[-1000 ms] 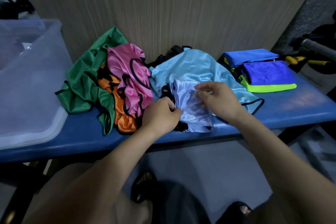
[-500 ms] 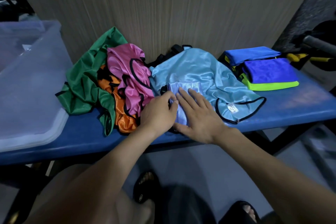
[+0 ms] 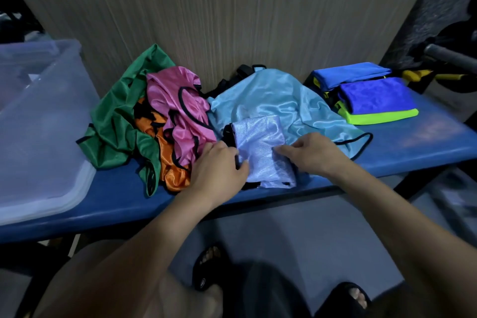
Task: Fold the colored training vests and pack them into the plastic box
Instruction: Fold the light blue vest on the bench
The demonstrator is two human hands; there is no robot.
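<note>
A folded pale lavender vest [image 3: 260, 147] with black trim lies at the front edge of the blue table [image 3: 418, 144], partly on top of a spread light blue vest [image 3: 284, 100]. My left hand [image 3: 219, 165] grips the lavender vest's left edge, thumb on top. My right hand [image 3: 312, 152] pinches its right side with curled fingers. Left of them lies a crumpled heap: a pink vest [image 3: 178, 100], an orange vest [image 3: 170, 165] and a green vest [image 3: 113, 121]. The clear plastic box [image 3: 44, 137] stands at the far left.
Folded blue, purple and neon-green vests [image 3: 371, 98] are stacked at the table's back right. A wood-grain wall runs right behind the table. A grey bar and yellow-handled item [image 3: 438, 64] lie past the right end. My sandalled feet show below the table.
My right hand was pressing flat on the lavender vest; it has slid to the vest's right side and now pinches it. More of the folded vest shows. My left hand stays at the left edge.
</note>
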